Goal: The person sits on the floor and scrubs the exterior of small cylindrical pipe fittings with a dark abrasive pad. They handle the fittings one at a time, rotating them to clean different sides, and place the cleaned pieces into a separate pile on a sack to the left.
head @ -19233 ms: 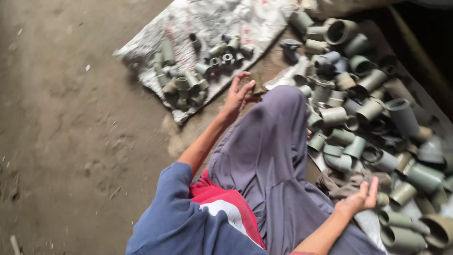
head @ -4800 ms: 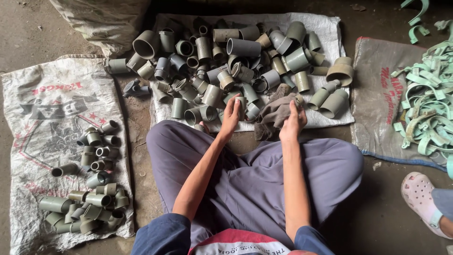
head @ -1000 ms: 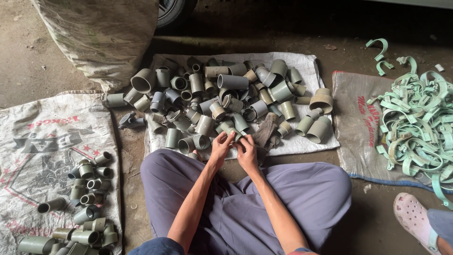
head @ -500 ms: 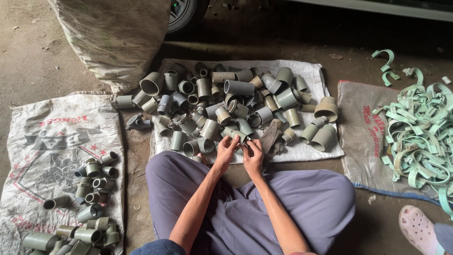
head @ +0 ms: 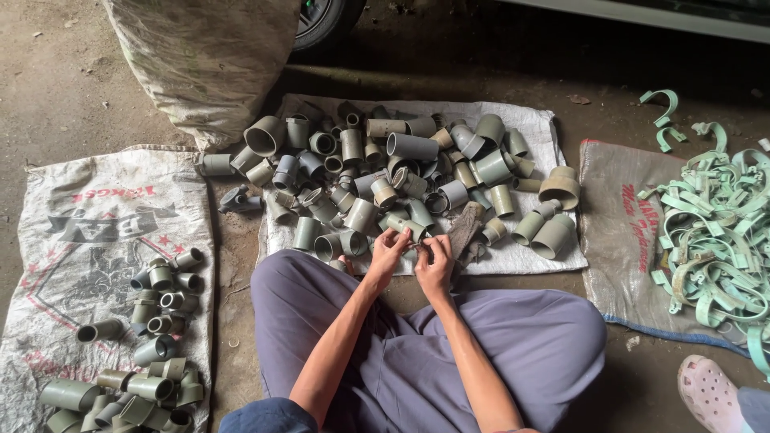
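Pinching small fitting (head: 415, 243) — left hand (head: 388, 250), right hand (head: 435, 265)

Soft, dim daylight falls evenly, casting no hard shadows. The far edge goes nearly black under the dark vehicle wheel (head: 321, 20). The white woven sack (head: 521, 252) shows no glare. Focus holds sharp throughout, corners slightly stretched.

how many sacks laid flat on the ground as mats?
3. One white sack at left under a small group of pipe fittings, one in the middle under the big pile by both hands, one at right under green clips. A stuffed sack stands upright behind, not counted.
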